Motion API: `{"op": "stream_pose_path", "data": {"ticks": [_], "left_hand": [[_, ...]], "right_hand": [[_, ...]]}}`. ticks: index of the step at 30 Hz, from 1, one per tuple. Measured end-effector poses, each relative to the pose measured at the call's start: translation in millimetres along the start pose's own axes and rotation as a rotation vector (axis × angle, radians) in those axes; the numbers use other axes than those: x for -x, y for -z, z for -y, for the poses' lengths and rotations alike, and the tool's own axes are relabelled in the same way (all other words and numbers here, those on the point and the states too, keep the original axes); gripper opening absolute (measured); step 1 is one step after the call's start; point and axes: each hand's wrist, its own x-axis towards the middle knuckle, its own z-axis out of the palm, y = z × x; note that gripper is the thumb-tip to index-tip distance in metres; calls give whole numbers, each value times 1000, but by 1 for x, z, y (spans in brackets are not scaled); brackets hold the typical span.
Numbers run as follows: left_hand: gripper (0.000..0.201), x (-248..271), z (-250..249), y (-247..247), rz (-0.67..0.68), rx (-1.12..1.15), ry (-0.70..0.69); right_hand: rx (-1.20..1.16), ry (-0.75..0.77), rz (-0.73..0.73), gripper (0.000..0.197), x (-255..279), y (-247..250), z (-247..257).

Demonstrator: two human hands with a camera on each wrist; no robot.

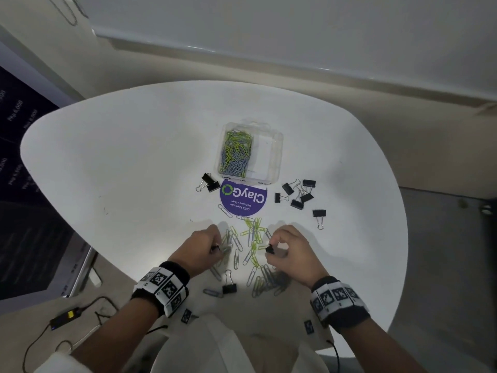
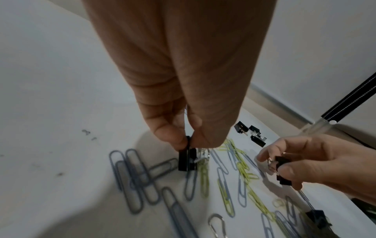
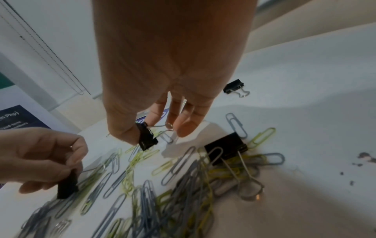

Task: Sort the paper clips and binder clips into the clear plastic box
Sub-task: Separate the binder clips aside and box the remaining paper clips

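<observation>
Near the clear plastic box (image 1: 248, 152), each hand, left hand (image 1: 205, 246) and right hand (image 1: 290, 251), pinches a binder clip (image 1: 269, 249); carry them level, releasing over its empty side.

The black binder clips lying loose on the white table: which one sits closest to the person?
The black binder clip between the two wrists, by the near table edge, wire handles pointing away. The others lie farther off, beside the clear plastic box.

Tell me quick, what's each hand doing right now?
Left hand: closed, fingers pinching a black binder clip.
Right hand: closed, fingers pinching another black binder clip.
</observation>
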Motion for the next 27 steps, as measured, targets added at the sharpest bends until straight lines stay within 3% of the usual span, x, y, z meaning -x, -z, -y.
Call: {"op": "stream_pose_path", "data": {"ticks": [4,8,12,16,20,22,24,27], "left_hand": [[23,-1,6,19,-72,110,21],[13,-11,16,52,-239,383,153],[18,-32,23,70,-398,283,236],[24,-46,22,65,-470,126,189],[22,-41,15,50,-563,97,18],[23,-33,11,40,-491,15,-73],[24,-24,5,28,-323,-51,-111],[43,-12,-8,10,-104,-126,-109]], "right_hand": [[-115,-105,-2,15,-6,4,2],[-245,-130,-177,5,-20,13,6],[-300,-230,-368,8,-48,26,0],[-266,-261,-514,8,-71,38,-1],[-244,-268,-514,4,-81,43,0],[-198,-237,-500,8,-79,44,0],[-167,-187,-493,14,-73,43,0],[-100,-94,-444,19,-56,40,3]]}}
